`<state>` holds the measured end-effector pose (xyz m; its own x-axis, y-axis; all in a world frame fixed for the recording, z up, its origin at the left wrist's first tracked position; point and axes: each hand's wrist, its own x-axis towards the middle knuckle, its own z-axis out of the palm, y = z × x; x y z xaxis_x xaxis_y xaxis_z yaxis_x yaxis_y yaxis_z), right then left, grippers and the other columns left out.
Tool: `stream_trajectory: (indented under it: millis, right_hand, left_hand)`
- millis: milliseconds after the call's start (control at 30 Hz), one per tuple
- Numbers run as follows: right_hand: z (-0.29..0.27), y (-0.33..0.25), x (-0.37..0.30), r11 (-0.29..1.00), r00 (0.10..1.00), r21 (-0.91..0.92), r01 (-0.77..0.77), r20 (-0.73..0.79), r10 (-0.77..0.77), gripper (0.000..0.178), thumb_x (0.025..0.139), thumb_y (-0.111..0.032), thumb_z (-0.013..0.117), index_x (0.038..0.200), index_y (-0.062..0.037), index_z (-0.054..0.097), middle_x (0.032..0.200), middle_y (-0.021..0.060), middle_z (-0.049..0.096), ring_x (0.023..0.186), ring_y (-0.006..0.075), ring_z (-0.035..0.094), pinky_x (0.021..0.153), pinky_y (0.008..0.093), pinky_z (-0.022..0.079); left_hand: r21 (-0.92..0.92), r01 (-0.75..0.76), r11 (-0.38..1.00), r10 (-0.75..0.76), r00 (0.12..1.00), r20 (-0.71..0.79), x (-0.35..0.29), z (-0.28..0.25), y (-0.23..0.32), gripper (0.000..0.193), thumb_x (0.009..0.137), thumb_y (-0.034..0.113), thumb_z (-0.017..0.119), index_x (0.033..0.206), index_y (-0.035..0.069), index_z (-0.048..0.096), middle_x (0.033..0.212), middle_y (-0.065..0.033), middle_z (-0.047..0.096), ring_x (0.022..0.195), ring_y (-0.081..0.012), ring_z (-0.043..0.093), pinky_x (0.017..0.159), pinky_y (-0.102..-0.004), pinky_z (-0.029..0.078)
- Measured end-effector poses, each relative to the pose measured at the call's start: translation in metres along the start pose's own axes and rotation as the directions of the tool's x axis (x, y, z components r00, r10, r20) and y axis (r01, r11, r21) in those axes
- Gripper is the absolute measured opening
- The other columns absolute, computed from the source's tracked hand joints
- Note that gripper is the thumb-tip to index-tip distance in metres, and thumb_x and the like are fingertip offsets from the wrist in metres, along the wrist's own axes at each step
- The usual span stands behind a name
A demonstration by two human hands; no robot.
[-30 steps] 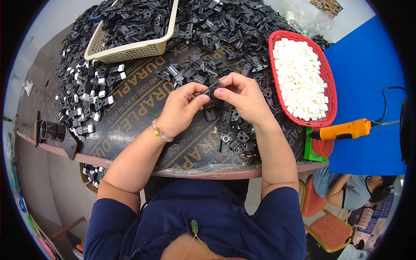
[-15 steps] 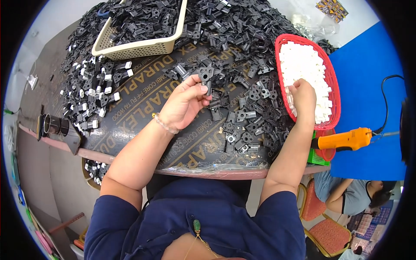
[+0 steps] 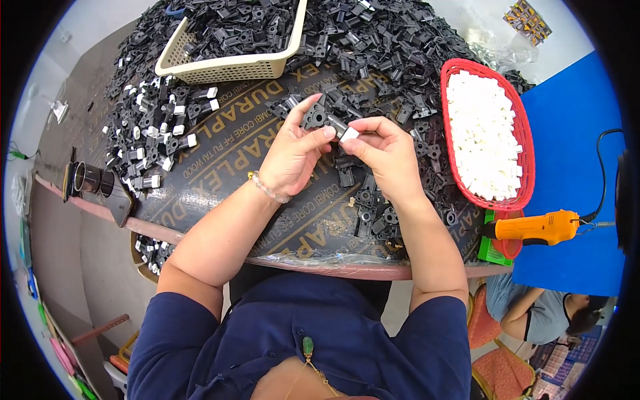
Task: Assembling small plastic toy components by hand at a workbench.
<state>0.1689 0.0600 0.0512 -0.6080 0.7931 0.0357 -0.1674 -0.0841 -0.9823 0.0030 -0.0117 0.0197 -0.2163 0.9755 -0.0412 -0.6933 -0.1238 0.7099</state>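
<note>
Between thumb and fingers, my left hand [image 3: 297, 148] grips a black plastic bracket [image 3: 316, 117] with round holes and a tube-like stem. My right hand [image 3: 387, 157] pinches a small white plastic cap [image 3: 349, 135] at the end of that stem. Whether the cap is seated on the stem or only touching it cannot be told. Both hands are above the table, close together. To their right stands a red basket [image 3: 531, 160] full of white caps [image 3: 483, 133]. Loose black brackets [image 3: 373, 207] lie under and beside my right hand.
A cream basket [image 3: 230, 72] of black parts stands at the back, beside a large heap [image 3: 373, 47]. Brackets with white caps [image 3: 150, 127] lie at left, near a dark cylinder-shaped fixture [image 3: 93, 179]. An orange power tool [image 3: 537, 228] is at right. Another person [image 3: 533, 310] sits behind it.
My right hand has left the red basket and come to the middle with a white cap, meeting the bracket in my left hand. The view has shifted slightly.
</note>
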Motion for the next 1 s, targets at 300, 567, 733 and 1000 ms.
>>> stream_trajectory:
  millis: [300,567,733,1000]
  right_hand:
    - [-0.005,0.014,0.001,0.993,0.995,-0.07,0.1,-0.024,-0.102,0.022,0.086,0.004,0.074,0.107,0.0022,0.071,0.099,0.0069,0.072,0.087,0.0107,0.066,0.077,0.0235,0.053]
    - [-0.012,-0.015,-0.002,0.933,0.94,-0.3,0.198,0.328,-0.094,0.098,0.063,-0.017,0.094,0.146,-0.0002,0.043,0.143,0.012,0.053,0.132,0.0212,0.049,0.114,0.0376,0.034]
    - [0.006,-0.043,-0.007,0.721,0.905,-0.546,0.426,0.271,-0.328,0.073,0.062,-0.021,0.093,0.125,-0.0022,0.06,0.112,0.0084,0.071,0.103,0.0161,0.067,0.096,0.0334,0.051]
    - [0.091,-0.032,0.019,0.304,0.654,-0.584,0.753,0.612,-0.445,0.08,0.063,-0.055,0.084,0.116,0.001,0.063,0.097,0.0194,0.071,0.085,0.0358,0.071,0.082,0.0437,0.055]
  left_hand:
    - [0.174,-0.144,0.974,0.142,0.99,0.028,-0.001,0.008,-0.003,0.064,0.086,-0.004,0.072,0.142,0.008,0.045,0.112,-0.005,0.067,0.104,-0.0132,0.063,0.092,-0.0293,0.052]
    - [0.013,0.208,0.978,-0.199,0.912,0.359,-0.011,0.008,0.015,0.079,0.092,0.005,0.068,0.156,0.011,0.023,0.096,-0.0065,0.069,0.085,-0.0147,0.067,0.083,-0.0316,0.055]
    - [0.646,-0.253,0.721,0.225,0.966,0.126,0.009,-0.013,0.019,0.066,0.09,0.008,0.066,0.149,0.012,0.039,0.119,-0.0153,0.062,0.114,-0.0239,0.06,0.097,-0.0406,0.047]
    - [0.719,-0.099,-0.688,0.234,0.908,0.348,0.015,-0.031,-0.01,0.082,0.091,0.055,0.061,0.158,0.019,0.03,0.158,-0.0248,0.031,0.149,-0.0384,0.029,0.118,-0.0482,0.028]
